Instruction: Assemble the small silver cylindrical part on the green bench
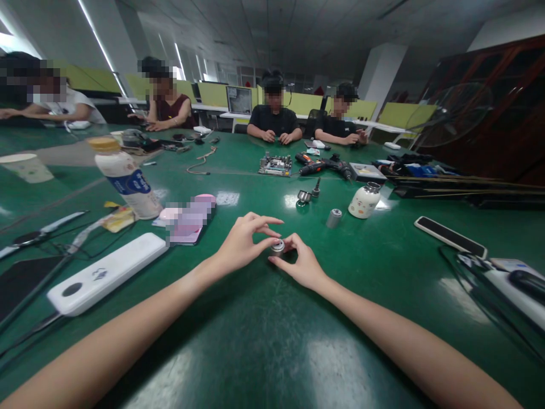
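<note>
Near the middle of the green table, a small silver metal cylinder (277,247) stands upright with dark openings in its top face. My right hand (303,264) grips its side between thumb and fingers. From the left, my left hand (243,241) reaches over the top with fingers stretched and apart; its thumb tip is at the cylinder's rim, and I cannot tell if it presses there. A similar silver cylinder (334,218) stands farther right. Beyond it are a round metal part (304,197) and a dark shaft-like part (316,187).
A white power bank-like device (108,274), a phone (193,221) and a drink bottle (128,180) lie or stand to the left. A white jar (364,201) is at right. Behind are a circuit board (275,165) and power drills (315,163). Several people sit across the table.
</note>
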The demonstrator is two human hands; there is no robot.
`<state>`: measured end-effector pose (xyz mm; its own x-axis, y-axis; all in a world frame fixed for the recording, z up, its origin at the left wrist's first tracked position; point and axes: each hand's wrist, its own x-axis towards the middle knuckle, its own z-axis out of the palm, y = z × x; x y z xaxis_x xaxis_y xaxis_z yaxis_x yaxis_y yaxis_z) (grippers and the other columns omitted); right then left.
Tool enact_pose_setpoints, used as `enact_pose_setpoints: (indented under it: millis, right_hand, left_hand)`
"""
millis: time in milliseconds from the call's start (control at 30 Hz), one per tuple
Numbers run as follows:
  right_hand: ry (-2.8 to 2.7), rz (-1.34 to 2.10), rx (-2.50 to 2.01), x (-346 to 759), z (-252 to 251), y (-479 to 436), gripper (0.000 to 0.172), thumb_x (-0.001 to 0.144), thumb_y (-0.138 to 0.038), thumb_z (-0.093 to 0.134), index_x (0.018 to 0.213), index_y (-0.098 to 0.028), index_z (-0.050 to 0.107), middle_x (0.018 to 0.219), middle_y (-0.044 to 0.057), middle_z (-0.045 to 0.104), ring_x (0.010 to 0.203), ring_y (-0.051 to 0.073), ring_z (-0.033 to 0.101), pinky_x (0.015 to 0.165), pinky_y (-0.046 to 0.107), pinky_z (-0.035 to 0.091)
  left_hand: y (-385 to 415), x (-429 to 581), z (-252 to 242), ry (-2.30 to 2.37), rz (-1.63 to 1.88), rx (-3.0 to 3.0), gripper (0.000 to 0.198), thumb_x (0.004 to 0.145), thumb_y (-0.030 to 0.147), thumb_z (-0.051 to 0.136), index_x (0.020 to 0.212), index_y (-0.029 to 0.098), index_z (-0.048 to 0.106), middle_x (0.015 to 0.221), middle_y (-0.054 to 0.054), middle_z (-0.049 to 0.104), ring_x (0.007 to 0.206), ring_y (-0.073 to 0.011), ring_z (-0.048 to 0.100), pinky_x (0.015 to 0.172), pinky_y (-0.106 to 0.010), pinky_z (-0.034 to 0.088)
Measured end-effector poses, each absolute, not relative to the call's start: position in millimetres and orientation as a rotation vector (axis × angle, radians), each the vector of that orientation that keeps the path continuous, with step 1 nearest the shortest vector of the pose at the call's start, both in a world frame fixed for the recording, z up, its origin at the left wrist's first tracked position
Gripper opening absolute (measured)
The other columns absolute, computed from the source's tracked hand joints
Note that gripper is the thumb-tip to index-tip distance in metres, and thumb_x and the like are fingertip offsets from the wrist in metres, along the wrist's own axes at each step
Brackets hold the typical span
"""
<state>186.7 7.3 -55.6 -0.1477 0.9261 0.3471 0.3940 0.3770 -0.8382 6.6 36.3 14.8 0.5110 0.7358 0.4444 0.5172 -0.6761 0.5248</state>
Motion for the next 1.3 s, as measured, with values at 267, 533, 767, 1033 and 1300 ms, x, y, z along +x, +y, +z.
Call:
enact_pose_setpoints:
  millis: [267, 533, 767, 1033, 1300]
  right_hand:
    - [-1.726, 0.735, -1.156, 187.0, -56.6, 6.9, 0.031, 0.074, -0.039, 0.074, 0.089, -0.023, 0.051, 0.087, 0.001, 0.068, 0.082, 0.019, 0.066, 0.078, 0.034, 0.051]
    - [-1.716, 0.769, -1.151, 186.5, -54.1, 7.4, 0.031, 0.074, -0.038, 0.074, 0.09, -0.023, 0.052, 0.09, 0.002, 0.069, 0.084, 0.019, 0.065, 0.079, 0.034, 0.051]
    - [-1.709, 0.756, -1.17, 185.5, -53.0, 6.6, 0.031, 0.072, -0.037, 0.074, 0.087, -0.023, 0.051, 0.086, 0.001, 0.068, 0.081, 0.019, 0.064, 0.077, 0.034, 0.05]
    - [-1.722, 0.747, -1.186, 187.2, -57.2, 7.2, 0.033, 0.072, -0.038, 0.075, 0.091, -0.023, 0.053, 0.091, 0.002, 0.069, 0.086, 0.019, 0.065, 0.08, 0.034, 0.049]
    - [-1.727, 0.734, -1.185, 187.3, -57.0, 7.2, 0.031, 0.073, -0.039, 0.074, 0.091, -0.023, 0.054, 0.089, 0.002, 0.069, 0.085, 0.019, 0.064, 0.08, 0.034, 0.049]
  left_hand:
    - [35.9, 6.0, 11.7, 1.006, 0.868, 2.438, 0.035, 0.086, 0.031, 0.062, 0.121, 0.025, 0.059, 0.095, 0.001, 0.077, 0.1, -0.0224, 0.058, 0.091, -0.038, 0.037]
    - [30.8, 8.4, 13.6, 1.024, 0.872, 2.426, 0.036, 0.083, 0.03, 0.059, 0.118, 0.022, 0.062, 0.115, -0.003, 0.071, 0.111, -0.0246, 0.053, 0.095, -0.041, 0.037]
    - [33.0, 10.6, 9.4, 1.08, 1.028, 2.429, 0.03, 0.085, 0.034, 0.063, 0.113, 0.025, 0.061, 0.089, 0.0, 0.077, 0.097, -0.0234, 0.061, 0.089, -0.039, 0.038]
    - [68.8, -18.4, -18.2, 1.428, 0.882, 2.346, 0.031, 0.08, 0.03, 0.067, 0.11, 0.024, 0.061, 0.086, -0.001, 0.078, 0.092, -0.0268, 0.065, 0.084, -0.039, 0.041]
    - [63.7, -11.8, -20.1, 1.366, 1.135, 2.323, 0.027, 0.082, 0.03, 0.067, 0.108, 0.024, 0.062, 0.088, 0.0, 0.078, 0.097, -0.0256, 0.062, 0.089, -0.04, 0.04]
